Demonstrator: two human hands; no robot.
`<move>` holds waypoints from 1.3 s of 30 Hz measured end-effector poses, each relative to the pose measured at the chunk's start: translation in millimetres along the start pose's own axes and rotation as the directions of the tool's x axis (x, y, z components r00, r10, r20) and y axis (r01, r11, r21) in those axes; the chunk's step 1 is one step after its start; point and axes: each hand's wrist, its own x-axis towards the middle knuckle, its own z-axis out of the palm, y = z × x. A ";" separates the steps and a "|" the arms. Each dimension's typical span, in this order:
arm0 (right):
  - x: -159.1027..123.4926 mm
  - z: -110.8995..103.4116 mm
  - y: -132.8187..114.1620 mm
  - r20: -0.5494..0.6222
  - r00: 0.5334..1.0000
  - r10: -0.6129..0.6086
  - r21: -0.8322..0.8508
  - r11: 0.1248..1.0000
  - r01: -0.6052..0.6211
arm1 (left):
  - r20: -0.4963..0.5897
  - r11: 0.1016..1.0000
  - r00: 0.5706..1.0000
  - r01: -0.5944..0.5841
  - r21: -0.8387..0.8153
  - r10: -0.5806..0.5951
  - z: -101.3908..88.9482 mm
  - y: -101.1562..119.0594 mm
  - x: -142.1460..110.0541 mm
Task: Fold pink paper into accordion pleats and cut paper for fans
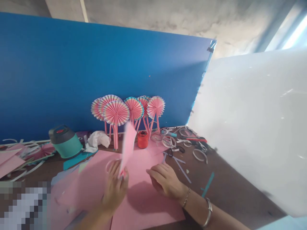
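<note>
My left hand (115, 188) is closed on a folded piece of pink paper (129, 145), which stands upright from the fingers and is blurred along its upper edge. To the right, my right hand (165, 180) hovers over a large pink paper sheet (153, 204). Its fingers are loosely bent and hold nothing that I can see; the palm side is hidden. More pink sheets (83, 182) lie under and left of my left hand. Behind the hands stand several round pleated paper fans (116, 112) on pink paper sticks, with a red tape roll or pot (142, 140) beside them.
At the back left are a teal and black container (65, 141) and crumpled white paper (98, 139). Scissors (170, 151), tape rings (169, 141) and paper strips (182, 169) lie to the right. A blue board (72, 70) closes off the back, a white panel (254, 127) the right.
</note>
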 end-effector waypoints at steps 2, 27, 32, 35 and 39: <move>-1.2 -5.6 -3.5 -0.094 0.993 -0.075 0.002 0.997 0.075 | -0.029 0.984 0.993 -0.110 0.137 0.115 -4.1 -1.3 2.8; -5.6 7.2 15.4 0.580 0.783 0.225 -0.053 0.969 -0.239 | 0.663 0.943 0.748 -0.244 0.228 0.033 -8.8 12.1 9.6; -7.4 5.7 22.8 0.503 0.836 0.220 0.168 0.924 -0.344 | 0.670 0.976 0.735 -0.053 0.210 -0.104 -17.2 5.9 18.1; -7.7 4.1 26.2 0.487 0.814 0.317 0.217 0.858 -0.465 | 0.667 0.985 0.733 0.026 0.171 -0.135 -23.0 4.1 23.3; -8.9 5.8 28.3 0.499 0.792 0.351 0.272 0.805 -0.528 | 0.681 0.985 0.711 0.115 0.129 -0.172 -25.3 0.3 25.0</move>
